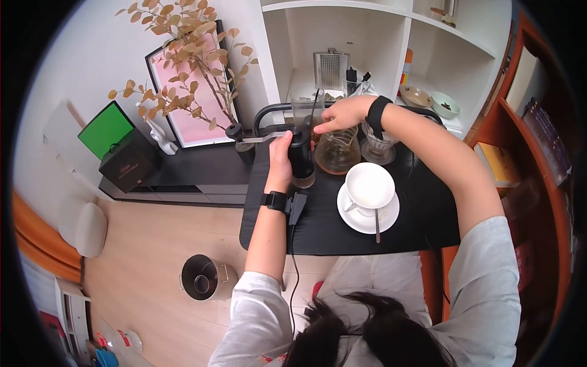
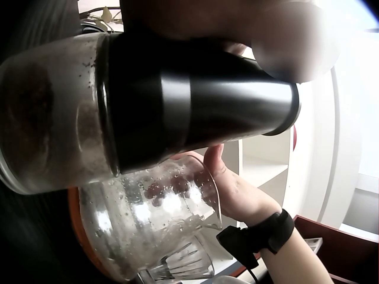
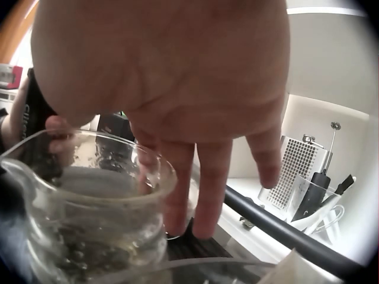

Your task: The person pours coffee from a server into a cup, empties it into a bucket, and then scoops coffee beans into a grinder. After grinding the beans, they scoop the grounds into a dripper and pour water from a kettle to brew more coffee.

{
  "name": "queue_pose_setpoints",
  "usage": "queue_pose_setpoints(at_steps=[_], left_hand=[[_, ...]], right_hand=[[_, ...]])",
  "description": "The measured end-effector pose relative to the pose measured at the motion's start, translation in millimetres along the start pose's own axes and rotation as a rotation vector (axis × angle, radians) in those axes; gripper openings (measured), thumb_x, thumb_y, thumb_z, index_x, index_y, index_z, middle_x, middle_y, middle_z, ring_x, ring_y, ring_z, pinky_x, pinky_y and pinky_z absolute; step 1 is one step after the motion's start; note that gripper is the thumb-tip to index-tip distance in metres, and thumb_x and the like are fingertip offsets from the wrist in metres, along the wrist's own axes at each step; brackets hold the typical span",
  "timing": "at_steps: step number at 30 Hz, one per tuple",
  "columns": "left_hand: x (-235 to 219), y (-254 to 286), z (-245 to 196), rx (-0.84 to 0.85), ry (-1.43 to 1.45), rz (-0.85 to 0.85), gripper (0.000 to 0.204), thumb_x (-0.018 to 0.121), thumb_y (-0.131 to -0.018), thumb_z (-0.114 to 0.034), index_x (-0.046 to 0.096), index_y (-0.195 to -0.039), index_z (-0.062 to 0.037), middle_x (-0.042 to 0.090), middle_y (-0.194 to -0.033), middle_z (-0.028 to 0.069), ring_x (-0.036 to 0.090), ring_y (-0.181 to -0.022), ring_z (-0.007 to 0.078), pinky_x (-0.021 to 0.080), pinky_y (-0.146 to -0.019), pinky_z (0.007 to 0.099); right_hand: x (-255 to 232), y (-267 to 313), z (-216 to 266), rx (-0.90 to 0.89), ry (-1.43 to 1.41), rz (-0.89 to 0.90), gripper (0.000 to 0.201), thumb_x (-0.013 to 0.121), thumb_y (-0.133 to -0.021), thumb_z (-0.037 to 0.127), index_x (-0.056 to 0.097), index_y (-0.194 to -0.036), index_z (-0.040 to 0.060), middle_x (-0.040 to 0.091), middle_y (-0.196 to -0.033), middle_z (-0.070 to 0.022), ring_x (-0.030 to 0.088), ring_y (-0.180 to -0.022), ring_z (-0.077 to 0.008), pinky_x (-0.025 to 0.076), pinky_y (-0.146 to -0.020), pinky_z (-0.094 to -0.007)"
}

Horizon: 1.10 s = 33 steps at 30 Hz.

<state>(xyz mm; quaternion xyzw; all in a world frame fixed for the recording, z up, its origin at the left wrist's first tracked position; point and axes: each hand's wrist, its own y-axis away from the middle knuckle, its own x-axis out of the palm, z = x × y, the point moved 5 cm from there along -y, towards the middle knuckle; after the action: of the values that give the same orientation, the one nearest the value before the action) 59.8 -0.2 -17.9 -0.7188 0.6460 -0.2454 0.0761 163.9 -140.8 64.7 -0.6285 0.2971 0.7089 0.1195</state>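
My left hand point(image 1: 280, 160) grips a black hand coffee grinder point(image 1: 300, 153) near the table's left side. A crank with a knob point(image 1: 234, 131) reaches out left from its top. In the left wrist view, dark grounds show inside the grinder's clear lower jar point(image 2: 59, 112). My right hand point(image 1: 350, 114) reaches across above a glass carafe point(image 1: 338, 153), which has water drops inside. In the right wrist view, the right hand's straight fingers point(image 3: 207, 195) point down behind the carafe's rim, with nothing seen between them. A tall glass point(image 1: 306, 110) stands just beyond the hands.
A white cup point(image 1: 370, 185) sits on a saucer point(image 1: 394, 214) with a spoon point(image 1: 377, 227). Right of the carafe stands a ribbed glass dripper point(image 1: 378, 148). A black rail point(image 1: 269, 110) edges the table's back. Shelves behind hold a metal flask point(image 1: 331, 70) and bowls. A bin point(image 1: 208, 278) stands on the floor.
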Motion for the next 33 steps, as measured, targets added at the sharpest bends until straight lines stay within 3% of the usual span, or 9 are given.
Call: queue_pose_setpoints(at_steps=[2,11,18,33], left_hand=[[0,0,-1,0.001,-0.001,0.001,0.052,0.039,-0.097,-0.042,0.065,-0.096,0.0020,0.069,-0.079,0.0137,0.065,-0.069,0.0190,0.052,-0.063,0.0296],[-1,-3,1,0.017,0.010,0.006,0.051,0.039,-0.097,-0.041,0.066,-0.095,0.0027,0.068,-0.079,0.0129,0.065,-0.069,0.0188,0.052,-0.064,0.0295],[-8,-5,11,0.023,0.026,-0.007,0.050,0.040,-0.097,-0.040,0.066,-0.094,0.0030,0.069,-0.081,0.0127,0.065,-0.071,0.0190,0.051,-0.066,0.0291],[-2,-2,1,-0.009,0.038,0.006,0.050,0.041,-0.097,-0.040,0.067,-0.094,0.0025,0.070,-0.082,0.0120,0.066,-0.072,0.0181,0.052,-0.068,0.0301]], right_hand=[[-3,1,4,-0.010,0.032,-0.018,0.081,0.038,-0.086,0.078,0.065,-0.106,0.0046,0.067,-0.093,-0.0209,0.063,-0.093,-0.0382,0.048,-0.081,-0.0451],[3,-1,5,-0.069,0.055,-0.112,0.076,0.040,-0.088,0.073,0.063,-0.097,0.0017,0.064,-0.084,-0.0246,0.062,-0.085,-0.0422,0.047,-0.074,-0.0473],[-1,5,22,-0.241,0.028,-0.289,0.073,0.057,-0.079,0.071,0.061,-0.082,-0.0018,0.061,-0.069,-0.0223,0.060,-0.072,-0.0410,0.046,-0.064,-0.0471],[-6,35,38,-0.295,0.335,-0.580,0.074,0.056,-0.075,0.074,0.059,-0.066,0.0010,0.055,-0.063,-0.0150,0.059,-0.062,-0.0354,0.047,-0.056,-0.0434]])
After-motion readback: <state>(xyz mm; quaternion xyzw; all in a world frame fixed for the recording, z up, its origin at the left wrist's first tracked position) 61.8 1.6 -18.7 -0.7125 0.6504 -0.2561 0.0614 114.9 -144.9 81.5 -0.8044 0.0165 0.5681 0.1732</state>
